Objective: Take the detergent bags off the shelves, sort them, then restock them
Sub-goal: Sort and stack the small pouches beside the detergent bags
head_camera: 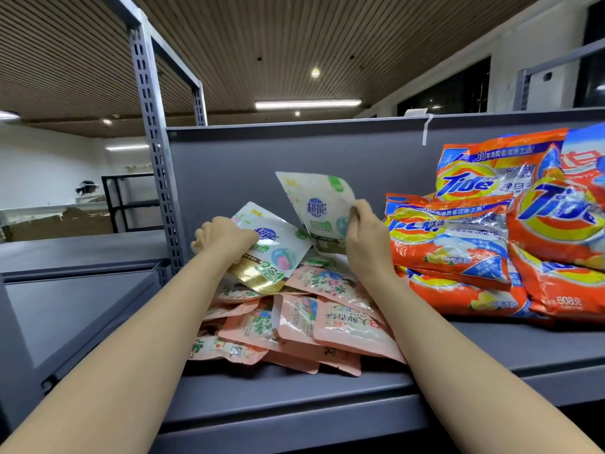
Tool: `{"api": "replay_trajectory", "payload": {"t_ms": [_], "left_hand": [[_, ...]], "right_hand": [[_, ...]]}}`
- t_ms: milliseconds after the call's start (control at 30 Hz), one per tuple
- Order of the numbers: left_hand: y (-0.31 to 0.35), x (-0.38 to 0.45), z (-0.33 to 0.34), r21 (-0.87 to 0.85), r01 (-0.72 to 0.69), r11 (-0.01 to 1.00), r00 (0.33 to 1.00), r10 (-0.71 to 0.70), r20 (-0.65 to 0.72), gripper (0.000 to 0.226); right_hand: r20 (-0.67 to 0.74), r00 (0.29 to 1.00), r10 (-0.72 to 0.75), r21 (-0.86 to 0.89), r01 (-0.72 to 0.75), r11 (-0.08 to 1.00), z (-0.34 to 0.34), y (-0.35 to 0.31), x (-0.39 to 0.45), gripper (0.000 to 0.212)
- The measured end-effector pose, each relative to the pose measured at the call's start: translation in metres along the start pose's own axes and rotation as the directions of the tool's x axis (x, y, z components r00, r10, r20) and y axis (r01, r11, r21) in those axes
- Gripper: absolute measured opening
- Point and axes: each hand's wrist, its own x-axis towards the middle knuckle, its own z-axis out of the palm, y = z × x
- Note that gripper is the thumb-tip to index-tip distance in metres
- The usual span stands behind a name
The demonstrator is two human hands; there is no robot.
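Head view. My left hand grips one white detergent pouch, which lies tilted atop the pink pouch pile on the grey shelf. At about 1 o'clock from it, my right hand pinches a second white pouch by its edge and holds it raised and slanted before the shelf's back panel. At 3 o'clock, orange Tide bags lie stacked; how many, I cannot tell.
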Motion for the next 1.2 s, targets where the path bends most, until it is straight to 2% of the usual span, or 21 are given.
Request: {"api": "replay_trajectory", "payload": {"t_ms": [100,200,333,400,467,567,667,900,1100,1200], "left_hand": [[0.000,-0.003,-0.009,-0.095,0.018,0.995,0.996,-0.026,-0.090,0.045],[-0.002,-0.010,-0.018,-0.188,-0.004,0.982,0.989,-0.024,-0.146,0.033],[-0.011,-0.022,-0.027,-0.274,0.005,0.962,0.988,-0.046,-0.144,0.035],[-0.015,-0.029,-0.031,-0.344,-0.009,0.939,0.989,-0.042,-0.140,0.029],[-0.019,-0.037,-0.032,-0.400,-0.053,0.915,0.983,-0.021,-0.180,0.020],[-0.023,-0.049,-0.035,-0.473,-0.107,0.875,0.971,-0.010,-0.239,0.012],[-0.023,-0.062,-0.040,-0.533,-0.161,0.831,0.967,0.024,-0.255,0.015],[-0.026,-0.102,-0.046,-0.611,-0.307,0.729,0.908,0.031,-0.419,0.024],[-0.025,-0.160,-0.048,-0.584,-0.334,0.740,0.821,-0.076,-0.566,0.021],[-0.031,-0.180,-0.048,-0.632,-0.348,0.692,0.785,-0.153,-0.600,0.017]], "right_hand": [[-0.115,0.993,0.010,0.097,0.001,0.995,-0.002,0.001,0.001,0.019],[-0.134,0.991,-0.001,0.099,0.014,0.995,-0.001,0.002,-0.001,0.020],[-0.002,0.998,0.065,0.146,-0.064,0.987,0.003,0.002,-0.002,0.017],[0.083,0.988,0.133,0.139,-0.144,0.980,0.002,0.003,-0.002,0.024],[0.122,0.979,0.162,0.105,-0.175,0.979,-0.001,0.003,-0.001,0.021],[0.148,0.976,0.157,0.097,-0.173,0.980,-0.008,-0.004,0.004,0.023],[0.153,0.981,0.119,0.092,-0.134,0.987,-0.020,-0.016,0.012,0.023],[-0.027,1.000,-0.009,0.212,0.014,0.977,-0.054,-0.030,-0.009,0.018],[-0.175,0.984,-0.023,0.310,0.078,0.947,-0.082,-0.039,-0.052,0.016],[-0.182,0.983,-0.010,0.325,0.069,0.943,-0.095,-0.044,-0.075,0.014]]}}
